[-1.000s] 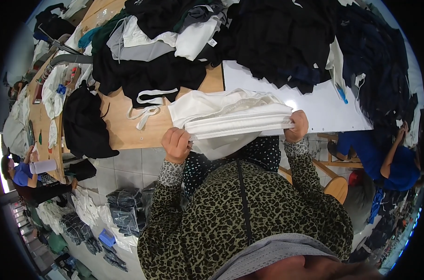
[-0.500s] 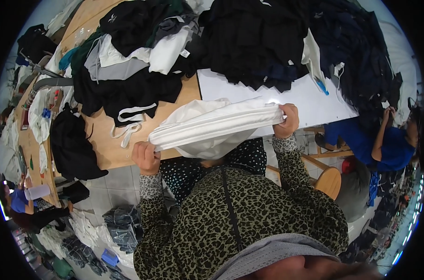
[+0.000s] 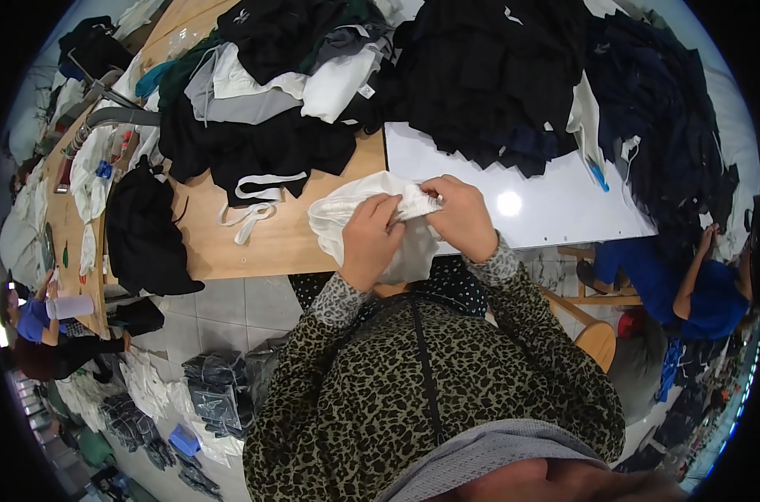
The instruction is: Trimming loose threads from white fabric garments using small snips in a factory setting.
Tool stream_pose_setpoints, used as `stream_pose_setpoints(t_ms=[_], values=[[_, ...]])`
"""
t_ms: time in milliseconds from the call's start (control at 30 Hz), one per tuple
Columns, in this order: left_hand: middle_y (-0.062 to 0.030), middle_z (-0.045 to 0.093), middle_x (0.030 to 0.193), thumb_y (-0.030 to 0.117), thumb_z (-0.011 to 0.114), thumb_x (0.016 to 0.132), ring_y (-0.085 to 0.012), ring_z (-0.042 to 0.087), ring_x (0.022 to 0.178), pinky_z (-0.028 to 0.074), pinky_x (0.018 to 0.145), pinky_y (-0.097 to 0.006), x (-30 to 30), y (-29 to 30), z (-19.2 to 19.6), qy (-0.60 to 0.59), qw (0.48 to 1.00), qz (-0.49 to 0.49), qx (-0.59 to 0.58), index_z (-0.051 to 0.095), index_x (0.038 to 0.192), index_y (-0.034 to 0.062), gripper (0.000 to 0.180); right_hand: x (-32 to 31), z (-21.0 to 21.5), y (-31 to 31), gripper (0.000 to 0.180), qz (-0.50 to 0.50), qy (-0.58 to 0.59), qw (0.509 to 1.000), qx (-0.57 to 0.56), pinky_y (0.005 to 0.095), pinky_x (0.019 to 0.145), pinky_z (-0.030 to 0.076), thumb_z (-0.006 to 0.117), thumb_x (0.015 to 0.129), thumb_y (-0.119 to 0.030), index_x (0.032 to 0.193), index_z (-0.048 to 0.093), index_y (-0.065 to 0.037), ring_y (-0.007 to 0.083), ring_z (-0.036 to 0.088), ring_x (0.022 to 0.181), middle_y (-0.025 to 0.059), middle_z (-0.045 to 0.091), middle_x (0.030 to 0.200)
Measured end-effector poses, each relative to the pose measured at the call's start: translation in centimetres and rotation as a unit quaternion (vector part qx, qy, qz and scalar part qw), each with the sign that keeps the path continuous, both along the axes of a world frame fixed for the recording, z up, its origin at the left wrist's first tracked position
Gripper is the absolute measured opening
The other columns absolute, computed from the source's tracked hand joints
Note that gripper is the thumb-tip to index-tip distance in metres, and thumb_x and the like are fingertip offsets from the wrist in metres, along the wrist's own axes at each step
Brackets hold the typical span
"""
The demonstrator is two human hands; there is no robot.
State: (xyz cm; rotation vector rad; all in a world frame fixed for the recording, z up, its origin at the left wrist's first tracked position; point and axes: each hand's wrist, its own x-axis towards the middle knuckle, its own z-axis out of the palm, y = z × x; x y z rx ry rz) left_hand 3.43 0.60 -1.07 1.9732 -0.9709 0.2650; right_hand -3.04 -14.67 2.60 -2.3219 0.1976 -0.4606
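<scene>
At the table edge, left hand (image 3: 370, 238) and right hand (image 3: 462, 216) — grips pinching a bunched white garment (image 3: 359, 219), its lower part hidden behind them.

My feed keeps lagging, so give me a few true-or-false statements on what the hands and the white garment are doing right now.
1. Both hands grip the white garment. True: the left hand and the right hand hold it close together.
2. The garment is black. False: it is white.
3. The hands are over the near edge of the wooden table. True.
4. The white board lies to the left of the hands. False: it lies to their right.
5. The right hand holds scissors. False: it holds only cloth.
</scene>
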Motion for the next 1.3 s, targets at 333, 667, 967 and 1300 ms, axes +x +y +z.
stream_pose_setpoints(t_ms=[333,667,967,1300], values=[[-0.0111,0.058,0.074,-0.002,0.067,0.058,-0.0260,0.050,0.063,0.042,0.056,-0.035,3.5,7.0,6.9,-0.150,0.986,0.033,-0.066,0.062,0.096,-0.0017,0.038,-1.5,-3.6,-2.7,0.028,0.142,-0.081,0.980,-0.116,0.0421,0.089,0.036,0.074,0.066,-0.007,0.091,0.061,-0.009,0.0203,0.058,0.072,0.0048,0.060,0.077],[-0.0108,0.058,0.082,0.004,0.071,0.062,-0.0256,0.053,0.059,0.042,0.048,-0.034,4.1,13.5,-1.2,-0.315,0.947,0.048,0.041,0.058,0.094,0.0016,0.035,-5.6,-4.5,-8.2,0.029,-0.127,-0.348,0.885,-0.281,0.0402,0.077,0.044,0.075,0.054,-0.002,0.069,0.050,-0.007,0.0234,0.049,0.063,0.0050,0.050,0.066],[-0.0110,0.059,0.081,0.004,0.072,0.063,-0.0261,0.053,0.059,0.043,0.049,-0.034,3.7,13.2,-2.4,-0.301,0.951,0.044,0.048,0.057,0.094,0.0019,0.034,-6.4,-5.0,-8.4,0.031,-0.142,-0.315,0.891,-0.296,0.0415,0.081,0.043,0.076,0.057,-0.005,0.067,0.047,-0.008,0.0219,0.050,0.062,0.0049,0.052,0.066],[-0.0120,0.058,0.080,0.004,0.071,0.059,-0.0263,0.052,0.058,0.043,0.048,-0.035,3.0,12.4,-3.1,-0.269,0.962,0.037,0.040,0.058,0.091,-0.0006,0.034,-6.8,-5.9,-8.3,0.032,-0.144,-0.279,0.905,-0.288,0.0409,0.081,0.043,0.074,0.059,-0.002,0.069,0.045,-0.008,0.0215,0.052,0.065,0.0046,0.052,0.068]])
